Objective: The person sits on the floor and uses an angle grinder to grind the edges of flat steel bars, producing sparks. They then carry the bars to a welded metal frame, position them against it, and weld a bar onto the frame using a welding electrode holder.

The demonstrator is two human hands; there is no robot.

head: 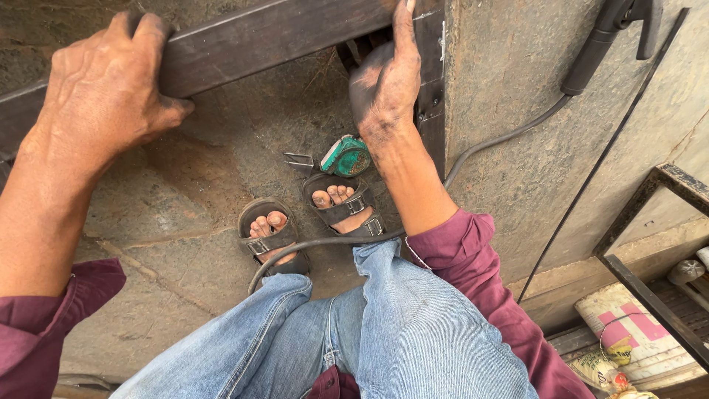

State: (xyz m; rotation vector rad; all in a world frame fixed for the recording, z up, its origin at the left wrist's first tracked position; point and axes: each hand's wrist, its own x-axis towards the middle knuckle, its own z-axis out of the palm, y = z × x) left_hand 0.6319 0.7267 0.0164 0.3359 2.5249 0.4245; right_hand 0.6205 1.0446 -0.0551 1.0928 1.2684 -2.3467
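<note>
A dark steel bar [258, 37] runs across the top of the head view, from the left edge to an upright dark steel post [430, 81]. My left hand [103, 89] is wrapped over the bar at the upper left, fingers curled behind it. My right hand [384, 81], blackened with soot, reaches up where the bar meets the post, fingers on the joint; whether it grips is unclear. Both sleeves are maroon.
Below on the dirt floor are my sandalled feet [310, 218], a green tape measure [346, 157] and a small metal clip [299, 161]. A grey cable [509, 133] runs from a black welding holder [591, 55] past my feet. A metal frame [650, 295] and a white bucket [635, 332] stand at the right.
</note>
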